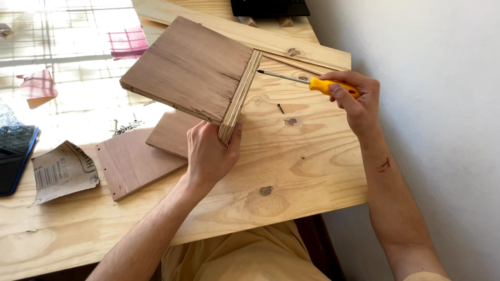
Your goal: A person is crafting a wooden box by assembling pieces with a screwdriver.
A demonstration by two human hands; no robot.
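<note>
1. Yellow cloth (250, 257) over the person's lap sits closest, below the near edge of the pale pine tabletop (291, 171), knotty and sunlit at its far left; a plain white wall (427, 78) rises just right of both grips.
2. Left hand (211, 153), grip clenched on the lower corner of a brown plywood panel assembly (192, 67), holds it tilted above the tabletop, layered edge facing the right hand.
3. Two loose plywood panels (135, 161) lie flat just left of and under that grip.
4. Torn sandpaper sheet (62, 169) rests farther left, beside a dark blue-edged case (15, 153).
5. Right hand (354, 99), grip closed round the yellow-handled screwdriver (323, 85), points its shaft at the panel's layered edge.
6. Small screws (125, 126) are scattered left of the left grip; one dark screw (281, 108) lies between the two grips.
</note>
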